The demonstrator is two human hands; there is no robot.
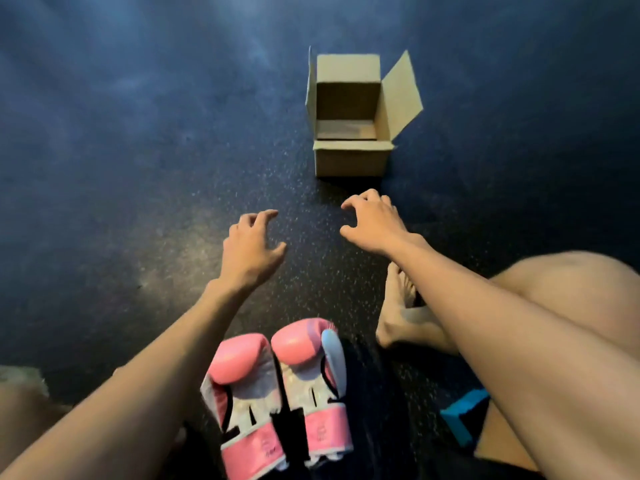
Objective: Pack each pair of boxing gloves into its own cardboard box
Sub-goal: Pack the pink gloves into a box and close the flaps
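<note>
An open cardboard box (pixel 351 160) stands upright on the dark floor ahead, its flaps raised and nothing visible inside. A pair of pink and white boxing gloves (pixel 277 386) lies side by side close to my body, padded ends pointing away. My left hand (pixel 251 249) hovers over the floor between gloves and box, fingers spread and curled, holding nothing. My right hand (pixel 372 220) reaches further out, just short of the box's near wall, fingers also apart and holding nothing.
The dark speckled floor (pixel 138 168) stretches all around the box. My bare foot (pixel 401 306) and bent right knee (pixel 571 289) lie at the right. A blue object (pixel 464 414) rests on brown cardboard at the lower right.
</note>
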